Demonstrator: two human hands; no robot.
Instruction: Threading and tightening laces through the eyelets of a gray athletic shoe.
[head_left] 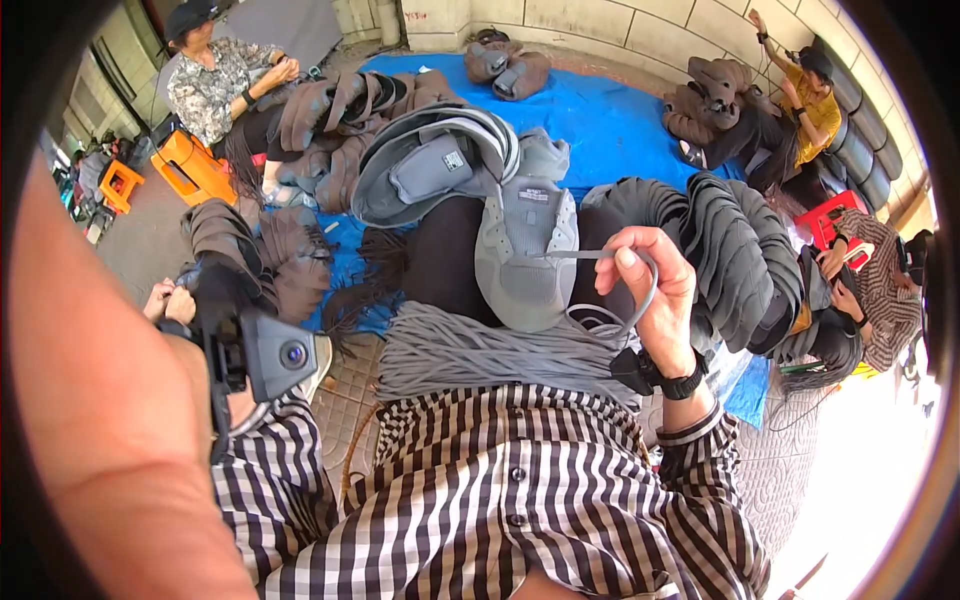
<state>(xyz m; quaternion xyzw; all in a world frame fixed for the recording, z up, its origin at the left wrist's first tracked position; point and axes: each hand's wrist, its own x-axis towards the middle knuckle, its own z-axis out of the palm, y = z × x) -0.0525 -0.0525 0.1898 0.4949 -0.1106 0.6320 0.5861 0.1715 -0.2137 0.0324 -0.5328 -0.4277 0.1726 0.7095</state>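
Note:
A grey shoe upper (525,285) lies toe toward me between my dark-clad knees. A grey shoelace (575,255) runs from its eyelets to my right hand (655,285), which pinches it between thumb and fingers; its slack loops below. Huge and close to the lens at the left is bare skin, seemingly my left hand (115,390); its fingers are out of sight. A small camera (285,355) is strapped at that wrist. Across my lap lies a thick bundle of grey laces (480,350). Beyond the upper, a curved stack of grey uppers (435,170) rests.
Stacked dark uppers (740,260) stand at my right, brown ones (335,115) at the far left. A blue tarp (600,125) covers the ground. Co-workers sit left (210,90), far right (815,110) and right (885,300). An orange stool (190,165) stands far left.

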